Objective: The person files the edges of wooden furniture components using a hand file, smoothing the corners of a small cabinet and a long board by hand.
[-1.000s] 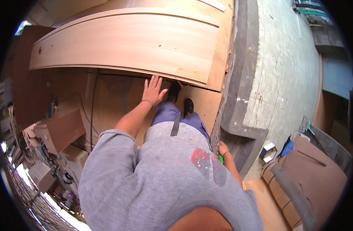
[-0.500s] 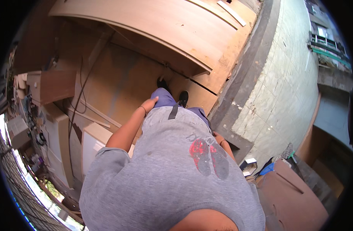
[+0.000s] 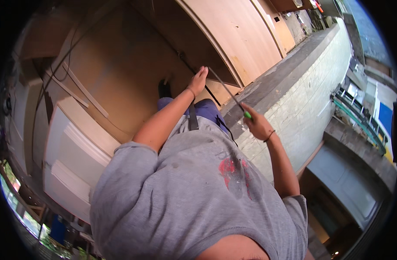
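Observation:
My right hand (image 3: 258, 125) is closed around the bright green handle of a long thin tool (image 3: 226, 89) with a straight dark shaft. The shaft slants up and to the left from that grip. At its far end is my left hand (image 3: 199, 81), its fingers pressed together against the tip. The exact shape of the tip is too small to make out. Both hands are raised in front of my waist, close to the near edge of a pale wooden panel (image 3: 239, 32).
A white-faced wooden piece (image 3: 73, 151) stands at my left, with thin wood strips (image 3: 83, 93) behind it. My shoe (image 3: 164, 89) is on the brown board floor (image 3: 120, 78). A grey ledge (image 3: 289, 73) borders pale tiles (image 3: 293, 110) on the right. A green ladder-like frame (image 3: 358, 121) lies farther right.
Both hands have come up from beside my thighs. The green-handled tool now shows between them. The view has turned, and the wooden panel sits at a steeper slant.

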Demonstrator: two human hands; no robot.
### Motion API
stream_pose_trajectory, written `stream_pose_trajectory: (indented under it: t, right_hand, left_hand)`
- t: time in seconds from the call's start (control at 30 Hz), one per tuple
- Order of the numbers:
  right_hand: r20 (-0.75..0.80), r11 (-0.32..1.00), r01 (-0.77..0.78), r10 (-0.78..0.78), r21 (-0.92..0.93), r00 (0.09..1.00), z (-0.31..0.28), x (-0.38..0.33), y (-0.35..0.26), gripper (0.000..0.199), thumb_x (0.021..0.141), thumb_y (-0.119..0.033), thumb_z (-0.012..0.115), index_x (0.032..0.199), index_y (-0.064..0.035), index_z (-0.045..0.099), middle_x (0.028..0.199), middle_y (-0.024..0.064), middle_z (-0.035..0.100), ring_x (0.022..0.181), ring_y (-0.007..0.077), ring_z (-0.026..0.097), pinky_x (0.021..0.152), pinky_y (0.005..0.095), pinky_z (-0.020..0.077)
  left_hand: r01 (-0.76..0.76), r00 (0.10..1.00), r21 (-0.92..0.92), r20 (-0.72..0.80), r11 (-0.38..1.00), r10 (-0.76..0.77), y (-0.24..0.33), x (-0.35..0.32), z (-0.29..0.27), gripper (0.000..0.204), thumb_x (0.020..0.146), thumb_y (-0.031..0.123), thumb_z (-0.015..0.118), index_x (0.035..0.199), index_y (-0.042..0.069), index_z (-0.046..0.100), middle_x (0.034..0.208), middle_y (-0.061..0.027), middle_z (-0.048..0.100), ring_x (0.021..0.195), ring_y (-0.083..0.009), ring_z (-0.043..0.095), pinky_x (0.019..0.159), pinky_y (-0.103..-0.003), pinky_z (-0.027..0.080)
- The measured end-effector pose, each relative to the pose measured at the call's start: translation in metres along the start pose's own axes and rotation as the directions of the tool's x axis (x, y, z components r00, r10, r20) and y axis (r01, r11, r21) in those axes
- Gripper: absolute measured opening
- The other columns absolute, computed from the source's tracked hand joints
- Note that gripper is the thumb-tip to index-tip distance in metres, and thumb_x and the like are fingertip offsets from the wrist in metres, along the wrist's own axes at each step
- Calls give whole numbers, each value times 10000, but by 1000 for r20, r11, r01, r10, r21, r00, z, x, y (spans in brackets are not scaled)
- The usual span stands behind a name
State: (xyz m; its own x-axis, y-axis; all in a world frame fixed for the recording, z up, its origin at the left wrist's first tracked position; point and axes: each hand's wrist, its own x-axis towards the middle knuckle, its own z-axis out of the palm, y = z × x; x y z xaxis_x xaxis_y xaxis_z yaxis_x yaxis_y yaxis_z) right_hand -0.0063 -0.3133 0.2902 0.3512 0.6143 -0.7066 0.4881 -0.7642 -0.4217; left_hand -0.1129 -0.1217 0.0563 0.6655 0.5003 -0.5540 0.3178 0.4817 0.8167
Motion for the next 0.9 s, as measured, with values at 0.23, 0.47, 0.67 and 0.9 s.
stream_pose_trajectory:
  t: [0.23,0.47,0.67,0.9]
  right_hand:
    - [91,994,-19,28,-105,995,-70,72,-24,495,908,-124,487,1399,-122,429,885,229,653,863,391,644,770,420,488]
    - [146,935,117,-72,-334,987,-74,106,5,482,903,-131,447,1383,-127,400,932,325,617,879,495,589,774,551,455]
    - [222,922,101,-17,-375,975,-51,150,38,475,905,-153,450,1374,-139,376,874,323,619,849,501,589,762,564,450]
    - [230,978,12,37,-206,972,-74,120,12,425,942,-179,433,1361,-129,385,820,309,616,831,487,599,716,530,458]
  left_hand:
    - [-68,997,-342,-60,937,50,30,66,46,702,980,513,383,1430,-25,344,1526,-148,296,1426,-223,250,1153,-288,197]
    - [33,994,-342,-91,939,-68,5,76,78,764,967,596,284,1454,8,315,1547,-153,244,1449,-236,183,1175,-305,138]
    - [141,972,-282,-144,949,-187,-31,107,87,799,946,632,220,1469,32,291,1535,-144,282,1439,-273,209,1168,-328,169]
    - [-50,981,-468,-187,882,-43,-9,88,86,759,985,560,317,1458,-32,270,1563,-144,192,1452,-217,160,1171,-302,135]
